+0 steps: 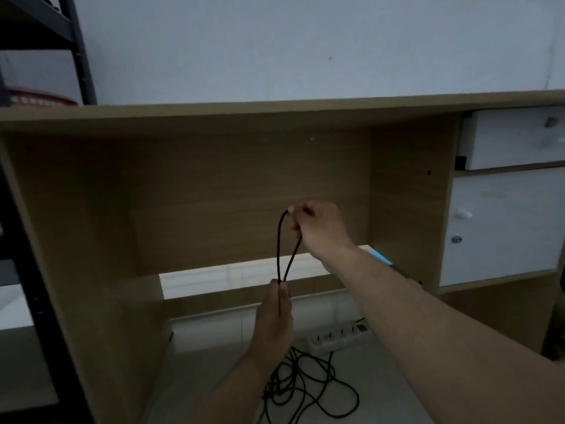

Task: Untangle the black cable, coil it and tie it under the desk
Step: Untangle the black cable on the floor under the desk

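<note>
the thin black cable (278,246) is only at the start of being coiled: one narrow loop of it stands upright between the two hands, in the open space under the light brown wooden desk (214,117). the right hand (321,231) pinches the top of the loop with curled fingers, and the left hand (273,319) below has its fingers closed round the two strands where they meet. most of the cable hangs from the left hand into a loose, crossing heap on the pale floor (189,371), just in front of a long white power strip (339,335). judging by that, the untangling is barely under way, nearly all the coiling is left, and nothing is tied under the desk yet.
</note>
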The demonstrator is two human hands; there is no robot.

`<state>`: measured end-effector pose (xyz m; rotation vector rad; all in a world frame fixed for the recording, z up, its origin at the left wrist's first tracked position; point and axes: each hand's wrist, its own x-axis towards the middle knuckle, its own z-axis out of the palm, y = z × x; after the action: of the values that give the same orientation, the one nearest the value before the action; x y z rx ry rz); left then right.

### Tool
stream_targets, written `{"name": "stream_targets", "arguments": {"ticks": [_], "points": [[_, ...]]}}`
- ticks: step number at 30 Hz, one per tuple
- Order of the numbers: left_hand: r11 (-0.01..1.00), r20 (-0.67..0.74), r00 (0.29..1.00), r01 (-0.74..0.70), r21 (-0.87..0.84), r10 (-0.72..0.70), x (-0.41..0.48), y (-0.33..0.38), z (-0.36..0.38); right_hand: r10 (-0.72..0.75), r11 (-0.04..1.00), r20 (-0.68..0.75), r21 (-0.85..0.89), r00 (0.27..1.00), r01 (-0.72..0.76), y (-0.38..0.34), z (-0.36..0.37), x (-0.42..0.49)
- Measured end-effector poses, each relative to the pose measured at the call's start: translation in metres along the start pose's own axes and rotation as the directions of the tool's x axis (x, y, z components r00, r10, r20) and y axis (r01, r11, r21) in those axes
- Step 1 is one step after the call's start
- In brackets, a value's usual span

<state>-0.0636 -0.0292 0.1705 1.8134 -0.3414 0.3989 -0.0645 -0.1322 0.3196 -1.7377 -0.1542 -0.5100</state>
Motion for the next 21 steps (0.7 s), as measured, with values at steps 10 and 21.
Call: {"name": "stream_targets", "arguments": {"ticks": [10, 21], "points": [[0.998, -0.018, 0.998, 0.061, -0.019, -0.061, -0.014, -0.04, -0.047, 0.01, 0.999, -0.062, 0.037, 0.998, -0.008, 0.048, 0.034, -0.012], [0.999, -0.007, 1.0, -0.002, -0.042, 0.002, -0.047, -0.08, -0.054, -0.157, 0.664, 0.471, -0.6, 0.868, 0.446, 0.134, 0.059, -0.082]]}}
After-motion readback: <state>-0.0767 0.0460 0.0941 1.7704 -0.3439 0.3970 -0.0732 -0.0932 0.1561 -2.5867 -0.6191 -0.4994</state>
